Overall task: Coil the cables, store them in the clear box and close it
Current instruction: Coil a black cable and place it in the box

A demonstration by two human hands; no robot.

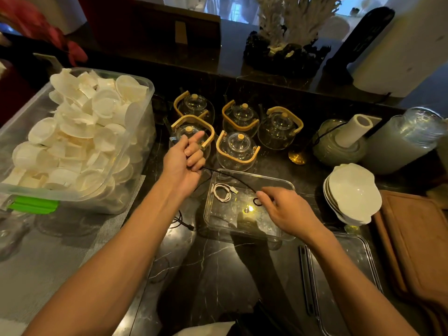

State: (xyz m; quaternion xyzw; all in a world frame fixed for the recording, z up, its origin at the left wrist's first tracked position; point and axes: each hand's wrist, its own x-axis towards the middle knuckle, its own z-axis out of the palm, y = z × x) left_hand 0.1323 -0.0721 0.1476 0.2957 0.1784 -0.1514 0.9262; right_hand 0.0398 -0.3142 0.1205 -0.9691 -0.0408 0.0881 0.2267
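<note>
Above the dark marble desk (218,263), the left hand (185,157) grips one end of a black cable (228,175), fingers curled around it. The right hand (286,209) pinches the cable's other stretch over the open clear box (242,229). A coiled white cable (223,191) lies inside the box. The lid (344,282) rests to the right.

Black cable (230,177) stretched taut over the clear box (288,185), running from ten o'clock to four o'clock. The box sits open on the dark counter, a coiled white cable (222,192) lying flat in its ten o'clock corner. The lid (349,282) lies flat at the box's five o'clock, apart from it
</note>
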